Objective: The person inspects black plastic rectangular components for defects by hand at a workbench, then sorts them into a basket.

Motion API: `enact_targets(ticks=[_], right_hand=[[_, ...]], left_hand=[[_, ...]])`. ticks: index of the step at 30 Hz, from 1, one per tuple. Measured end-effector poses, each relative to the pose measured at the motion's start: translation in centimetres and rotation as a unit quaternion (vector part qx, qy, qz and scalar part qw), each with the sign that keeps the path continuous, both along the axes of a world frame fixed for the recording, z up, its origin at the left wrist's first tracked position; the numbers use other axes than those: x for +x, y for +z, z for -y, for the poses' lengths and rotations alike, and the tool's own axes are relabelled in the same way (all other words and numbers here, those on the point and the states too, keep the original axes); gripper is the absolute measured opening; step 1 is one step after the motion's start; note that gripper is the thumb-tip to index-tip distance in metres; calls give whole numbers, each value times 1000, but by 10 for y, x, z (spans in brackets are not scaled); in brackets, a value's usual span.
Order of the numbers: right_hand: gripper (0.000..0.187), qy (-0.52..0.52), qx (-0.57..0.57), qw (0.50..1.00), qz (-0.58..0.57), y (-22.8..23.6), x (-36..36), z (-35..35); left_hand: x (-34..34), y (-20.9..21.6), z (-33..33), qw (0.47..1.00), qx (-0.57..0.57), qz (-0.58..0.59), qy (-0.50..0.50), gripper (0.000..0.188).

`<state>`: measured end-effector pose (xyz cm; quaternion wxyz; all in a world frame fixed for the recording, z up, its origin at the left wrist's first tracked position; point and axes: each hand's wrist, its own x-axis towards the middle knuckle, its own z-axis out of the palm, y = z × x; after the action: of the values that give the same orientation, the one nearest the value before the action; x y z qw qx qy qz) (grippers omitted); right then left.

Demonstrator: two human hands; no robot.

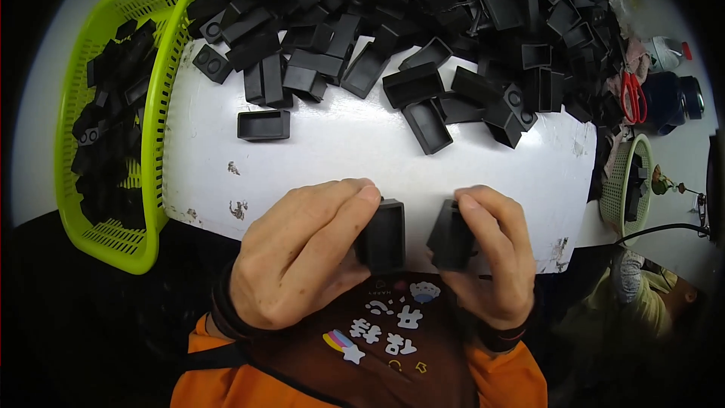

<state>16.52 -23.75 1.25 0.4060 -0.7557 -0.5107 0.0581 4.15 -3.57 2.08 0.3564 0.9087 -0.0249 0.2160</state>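
The left hand (302,253) pinches a black rectangular cap (383,236) between thumb and fingertips, its open side turned up, and the right hand (489,253) pinches a second black piece (451,236) the same way; the two pieces sit just apart, held over the near edge of the white table (347,151), almost above the person's lap. That placing looks like the main risk: both grips are fingertip holds on smooth plastic, and if either one slackens the piece would likely fall past the table edge into the lap or to the floor rather than onto the top. Beyond the hands, a big heap of black caps (453,23) is piled loosely, with strays like the single cap (263,125) ahead of the left hand; a careless reach forward could nudge the pile and send pieces sliding. To the left of the left hand a lime-green basket (162,91) of black parts overhangs the table's side, so a knock from that elbow might tip it. Red-handled scissors (633,97) lie well off beyond the right hand.
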Motion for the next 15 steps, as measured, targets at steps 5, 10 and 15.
enact_targets(ticks=[5,10,15], right_hand=[[74,-15,-135,987,86,34,2,11],[90,33,-233,972,5,41,8,-9],[81,-2,-137,991,3,20,-3,2]], left_hand=[[6,34,-9,973,203,-85,-75,68],[16,40,-21,950,195,-224,-99,88],[9,12,-22,979,47,-176,-92,85]])
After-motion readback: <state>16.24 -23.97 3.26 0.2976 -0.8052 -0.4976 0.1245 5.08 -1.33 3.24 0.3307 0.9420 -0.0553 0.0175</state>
